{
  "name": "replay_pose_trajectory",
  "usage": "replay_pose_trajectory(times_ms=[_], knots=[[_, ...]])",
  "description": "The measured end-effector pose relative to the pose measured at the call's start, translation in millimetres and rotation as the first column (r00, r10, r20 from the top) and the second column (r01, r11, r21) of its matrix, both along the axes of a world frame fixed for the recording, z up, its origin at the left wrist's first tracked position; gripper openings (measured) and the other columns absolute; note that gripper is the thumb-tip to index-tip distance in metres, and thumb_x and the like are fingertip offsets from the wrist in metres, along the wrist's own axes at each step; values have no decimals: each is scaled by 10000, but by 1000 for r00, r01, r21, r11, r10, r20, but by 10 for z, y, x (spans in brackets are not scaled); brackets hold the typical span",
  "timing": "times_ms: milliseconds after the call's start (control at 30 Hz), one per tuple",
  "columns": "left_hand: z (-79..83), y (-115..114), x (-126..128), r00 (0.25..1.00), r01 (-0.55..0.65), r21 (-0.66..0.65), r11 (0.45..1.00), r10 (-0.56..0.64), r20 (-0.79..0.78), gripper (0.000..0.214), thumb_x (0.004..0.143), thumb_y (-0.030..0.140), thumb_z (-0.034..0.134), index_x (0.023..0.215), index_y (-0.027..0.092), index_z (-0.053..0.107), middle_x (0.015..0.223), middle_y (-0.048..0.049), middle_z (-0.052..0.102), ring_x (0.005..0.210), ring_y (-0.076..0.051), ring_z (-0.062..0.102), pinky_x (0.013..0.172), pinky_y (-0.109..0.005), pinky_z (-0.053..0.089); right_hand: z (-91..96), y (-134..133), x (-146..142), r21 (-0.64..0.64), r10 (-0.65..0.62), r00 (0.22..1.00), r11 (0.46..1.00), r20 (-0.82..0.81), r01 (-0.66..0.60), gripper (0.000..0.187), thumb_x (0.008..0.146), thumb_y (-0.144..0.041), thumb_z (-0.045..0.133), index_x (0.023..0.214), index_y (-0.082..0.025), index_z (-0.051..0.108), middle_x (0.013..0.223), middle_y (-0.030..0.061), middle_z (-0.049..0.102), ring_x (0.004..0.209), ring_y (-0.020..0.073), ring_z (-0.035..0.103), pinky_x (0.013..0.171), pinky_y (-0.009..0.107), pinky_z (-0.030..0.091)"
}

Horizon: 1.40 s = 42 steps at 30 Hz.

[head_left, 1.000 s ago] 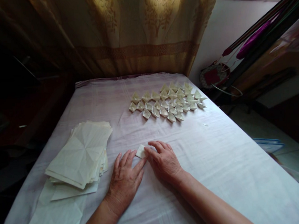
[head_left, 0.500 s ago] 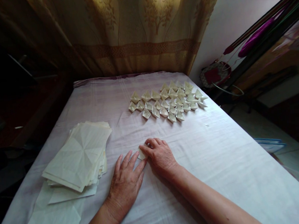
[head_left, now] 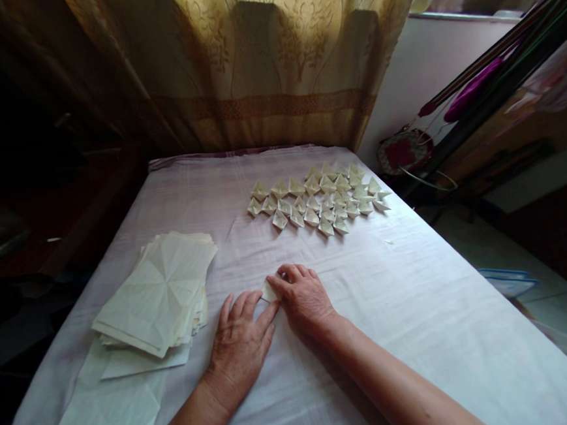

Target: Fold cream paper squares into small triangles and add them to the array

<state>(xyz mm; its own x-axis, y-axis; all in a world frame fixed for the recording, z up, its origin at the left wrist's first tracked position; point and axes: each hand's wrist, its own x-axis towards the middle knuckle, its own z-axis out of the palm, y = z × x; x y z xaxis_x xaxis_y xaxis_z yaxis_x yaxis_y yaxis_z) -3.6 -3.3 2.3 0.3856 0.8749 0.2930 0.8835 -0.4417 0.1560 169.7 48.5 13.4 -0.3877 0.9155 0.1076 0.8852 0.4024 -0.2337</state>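
Head view: nearest, on the left of a counter spread with pale checked cloth, a loose creased sheet lies partly under a stack of paper, whose top sheet shows creases radiating from its middle. To the right of these, the left hand lies spread and relaxed, grasping nothing, its index finger and thumb reaching to the left and near edges of a small folded piece. The right hand, fingers bent, appears to pinch the piece's right side; its underside is hidden. The piece sits low on the cloth between both hands.

The step in hand looks like folding or creasing this piece; the next move calls for the left hand to steady the edge while the right fingertips keep the fold aligned and press evenly.

Farther off, pointed paper shapes stand in uneven rows, well apart from the hands. Beyond the counter hangs a gold patterned curtain.
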Motion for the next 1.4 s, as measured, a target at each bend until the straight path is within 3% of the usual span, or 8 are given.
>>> replay_pose_trajectory(times_ms=[167,400,567,767,1067,1267,1400], knots=[[-33,-4,0,999,2,10,1000,-2,47,291,897,317,628,1184,357,663,1243,-30,635,1200,-242,532,1140,-472,263,-32,-49,38,12,101,995,995,-25,-100,331,929,-318,607,1242,-419,634,1342,48,560,1179,236,483,931,372,331],[-27,-3,-11,1000,19,30,999,-19,1,340,919,289,592,1247,370,628,1250,-48,620,1201,-254,532,1110,-497,293,-13,77,-15,-48,-19,1000,999,-1,19,363,905,-324,636,1255,-421,638,1366,76,559,1211,281,491,926,415,363],[-77,1,3,999,-17,63,998,15,36,321,879,337,652,1197,384,660,1246,-37,645,1210,-248,544,1122,-470,284,-22,66,42,-84,-77,992,994,-99,69,374,903,-200,609,1222,-385,668,1359,65,577,1206,233,518,956,390,369],[-123,37,0,999,44,132,990,-43,-11,296,896,372,618,1190,356,655,1399,19,590,1344,-229,457,1198,-433,151,-66,-70,201,-30,-26,999,999,-38,25,385,934,-239,572,1293,-368,628,1397,87,553,1257,267,475,982,409,353],[-130,50,-46,996,71,56,996,-74,52,295,917,326,590,1207,342,639,1384,19,605,1338,-248,465,1176,-468,205,-90,-156,351,43,-4,1000,999,-20,5,362,949,-208,533,1271,-329,647,1372,100,577,1252,276,491,964,417,372],[-34,231,-151,982,143,-117,983,-126,142,304,920,212,585,1180,354,653,1302,13,647,1287,-238,496,1131,-519,266,-60,-206,303,159,36,989,987,-143,-13,268,941,-209,556,1166,-262,692,1220,93,667,1085,252,577,887,386,419],[39,358,-139,971,160,-128,979,-133,196,234,888,208,641,1096,304,687,1170,-13,696,1147,-222,577,1120,-521,275,-42,-132,201,128,90,971,990,-223,-63,236,896,-172,625,1092,-270,710,1077,46,706,970,218,598,841,346,440]])
